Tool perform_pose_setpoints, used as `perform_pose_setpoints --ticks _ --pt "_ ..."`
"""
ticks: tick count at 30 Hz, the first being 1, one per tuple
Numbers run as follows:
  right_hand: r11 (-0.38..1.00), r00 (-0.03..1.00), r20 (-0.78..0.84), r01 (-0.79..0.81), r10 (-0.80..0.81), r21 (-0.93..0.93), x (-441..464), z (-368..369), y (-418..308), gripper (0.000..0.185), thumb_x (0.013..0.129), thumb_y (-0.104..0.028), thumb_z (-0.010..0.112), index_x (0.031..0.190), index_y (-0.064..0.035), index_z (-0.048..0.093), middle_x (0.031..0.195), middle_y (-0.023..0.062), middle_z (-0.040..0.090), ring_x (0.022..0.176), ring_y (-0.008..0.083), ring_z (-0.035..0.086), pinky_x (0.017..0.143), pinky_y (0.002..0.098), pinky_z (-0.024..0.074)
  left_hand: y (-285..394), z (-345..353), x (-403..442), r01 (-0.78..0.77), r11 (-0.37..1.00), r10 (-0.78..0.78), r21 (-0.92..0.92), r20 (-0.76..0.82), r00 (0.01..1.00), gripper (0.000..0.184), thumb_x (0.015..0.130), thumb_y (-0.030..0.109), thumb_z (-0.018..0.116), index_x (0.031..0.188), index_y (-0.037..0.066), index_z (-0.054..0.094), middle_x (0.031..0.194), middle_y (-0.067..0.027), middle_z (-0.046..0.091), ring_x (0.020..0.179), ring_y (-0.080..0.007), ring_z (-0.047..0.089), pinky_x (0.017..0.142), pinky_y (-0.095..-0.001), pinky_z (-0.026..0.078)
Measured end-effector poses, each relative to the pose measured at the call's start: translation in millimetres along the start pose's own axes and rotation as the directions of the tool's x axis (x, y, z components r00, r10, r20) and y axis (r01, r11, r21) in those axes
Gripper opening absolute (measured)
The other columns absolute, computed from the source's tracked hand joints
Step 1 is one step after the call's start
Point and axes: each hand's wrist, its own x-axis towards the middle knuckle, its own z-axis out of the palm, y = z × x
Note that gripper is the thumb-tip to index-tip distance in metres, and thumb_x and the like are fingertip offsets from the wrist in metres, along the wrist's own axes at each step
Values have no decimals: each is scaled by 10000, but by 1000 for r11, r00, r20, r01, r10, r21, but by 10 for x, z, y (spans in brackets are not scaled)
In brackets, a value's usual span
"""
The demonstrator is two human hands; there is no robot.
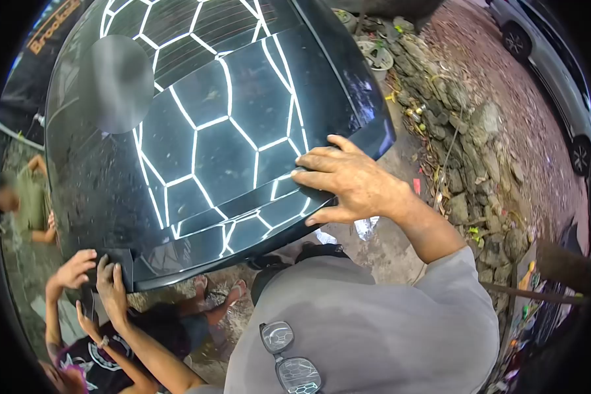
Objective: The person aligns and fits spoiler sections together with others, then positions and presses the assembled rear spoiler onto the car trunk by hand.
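A glossy dark car [207, 148] has its rear end towards me. My right hand [351, 180] rests on the right part of its rear edge, fingers spread over the top and thumb lower down by the edge. My left hand [113, 289] is at the left rear corner, its fingers stretched upward against a dark flat corner piece [126, 268]; its palm side is hidden. Beside it, another person's hand [76, 269] touches the same corner, and a second hand of a person [87, 322] is just below.
A person in a dark printed shirt [108, 351] is low at the left. Another person in a green shirt [36, 197] is by the car's left side. Rough stones [466, 164] line the right, with a parked grey car [551, 72] beyond. Glasses [289, 358] hang on my shirt.
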Motion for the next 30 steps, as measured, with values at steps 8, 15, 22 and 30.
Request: perform_pose_setpoints --ticks 8,15,22,30 --pt "995 988 -127 92 -87 32 -37 23 81 676 760 -546 778 1222 -68 654 1193 120 642 1070 301 603 920 420 442 95 42 -154 4 997 -3 -76 8 1000 502 916 333 689 1196 -82 653 1483 -202 512 1319 -387 516 1111 -441 400" --pt "991 985 -114 122 -129 -62 206 -93 263 824 701 -619 769 1213 17 659 1231 212 648 1150 418 596 1035 531 419 616 -31 -69 156 977 -160 145 13 987 754 860 656 648 1329 66 642 1590 -138 393 1522 -284 269 1210 -636 134" --pt "995 993 -90 68 -75 -74 -165 81 122 846 640 -549 824 1244 17 646 1280 212 626 1192 433 557 1039 528 412 729 140 -420 168 981 -154 95 -134 979 655 894 584 650 1258 41 669 1557 -184 424 1489 -351 319 1176 -686 155" --pt "996 994 -86 54 -60 -71 -351 182 20 868 618 -561 834 1241 14 648 1269 208 629 1177 423 563 1017 521 422 600 275 -647 165 983 -146 80 -201 969 638 898 570 650 1230 27 678 1522 -188 465 1469 -351 348 1185 -666 148"
